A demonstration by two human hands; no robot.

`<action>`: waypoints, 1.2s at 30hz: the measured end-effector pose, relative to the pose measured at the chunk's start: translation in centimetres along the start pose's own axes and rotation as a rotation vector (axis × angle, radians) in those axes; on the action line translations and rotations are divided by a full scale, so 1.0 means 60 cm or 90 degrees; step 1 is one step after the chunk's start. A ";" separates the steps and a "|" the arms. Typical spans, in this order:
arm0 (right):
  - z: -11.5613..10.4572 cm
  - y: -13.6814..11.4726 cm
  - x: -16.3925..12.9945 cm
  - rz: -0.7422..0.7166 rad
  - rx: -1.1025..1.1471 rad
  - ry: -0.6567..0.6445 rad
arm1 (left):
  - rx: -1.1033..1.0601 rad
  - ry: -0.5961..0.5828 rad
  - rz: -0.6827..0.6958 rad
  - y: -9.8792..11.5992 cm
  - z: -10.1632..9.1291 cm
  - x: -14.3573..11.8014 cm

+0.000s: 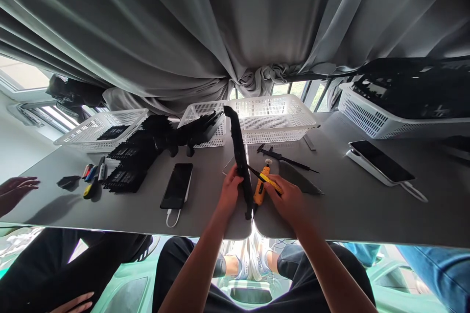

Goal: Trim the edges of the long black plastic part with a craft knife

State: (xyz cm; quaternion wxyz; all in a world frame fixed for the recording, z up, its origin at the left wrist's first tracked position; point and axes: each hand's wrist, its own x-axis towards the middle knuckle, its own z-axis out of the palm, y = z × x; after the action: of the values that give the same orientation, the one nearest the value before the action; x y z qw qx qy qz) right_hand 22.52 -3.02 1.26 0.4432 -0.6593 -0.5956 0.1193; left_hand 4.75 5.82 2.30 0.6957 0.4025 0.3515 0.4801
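Observation:
My left hand (229, 190) grips a long black plastic strip (240, 149) that stands on edge near the table's front and runs away toward the baskets. My right hand (288, 200) holds a yellow-handled screwdriver (270, 181), its dark tip touching the strip's right side. An orange and yellow tool (260, 190) lies on the grey table (348, 205) between my hands.
A black phone (177, 186) on a white cable lies to the left. Black parts (127, 166) and markers (91, 173) sit further left, white baskets (271, 115) behind. Black calipers (284, 158) and another phone (382, 161) lie right. Another person's hand (16, 190) rests at the left edge.

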 end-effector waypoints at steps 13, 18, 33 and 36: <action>-0.005 -0.002 -0.001 -0.017 -0.002 0.030 | -0.022 -0.023 -0.044 0.008 0.007 -0.007; -0.008 -0.007 -0.001 -0.009 -0.014 0.034 | 0.002 -0.033 -0.030 0.010 0.008 -0.006; -0.004 -0.002 0.000 -0.007 -0.047 0.065 | 0.044 -0.027 -0.042 0.008 0.004 -0.006; -0.002 0.000 0.000 0.001 -0.055 0.057 | 0.052 -0.027 -0.029 0.010 0.007 -0.009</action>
State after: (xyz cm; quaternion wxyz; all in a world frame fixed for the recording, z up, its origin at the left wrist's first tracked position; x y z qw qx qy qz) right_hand 22.63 -3.06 1.34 0.4406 -0.6828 -0.5792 0.0641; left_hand 4.73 5.37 3.07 0.6969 0.4327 0.3649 0.4404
